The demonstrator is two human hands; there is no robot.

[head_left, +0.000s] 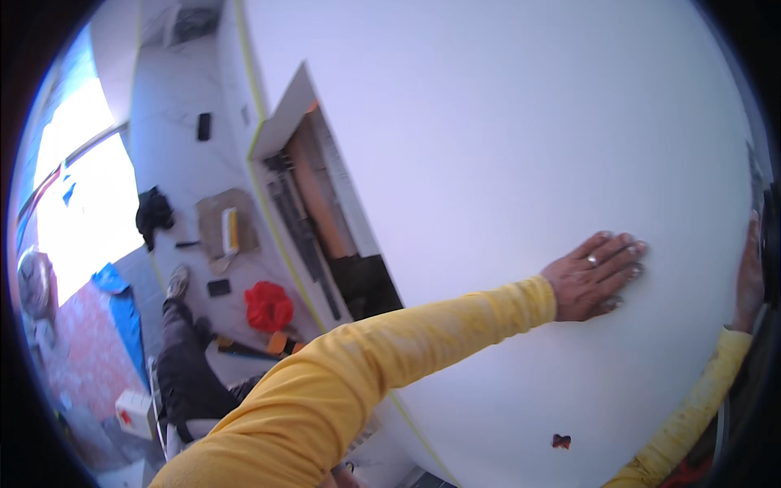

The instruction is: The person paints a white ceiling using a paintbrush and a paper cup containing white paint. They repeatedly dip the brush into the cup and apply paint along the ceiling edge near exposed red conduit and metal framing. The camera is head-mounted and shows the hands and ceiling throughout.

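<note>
My left hand [598,275], with a ring on one finger and whitish dust on the fingertips, lies flat on a smooth white wall surface [504,163]. Its fingers are stretched out and it holds nothing. A yellow sleeve [325,382] covers that arm. At the far right rim my right hand [748,281] shows edge-on, beside a dark, rounded thing [768,244] cut off by the picture's border. Most of its fingers are hidden, so I cannot make out whether it grips that thing.
A rectangular opening [325,195] in the wall holds dark, long pieces. Lower right is a small ragged hole [561,441]. On the marble-look surface to the left lie a red plastic bag [268,307], brown cardboard [213,213] and a black cloth [153,213]. A person's dark-trousered leg [183,358] shows there.
</note>
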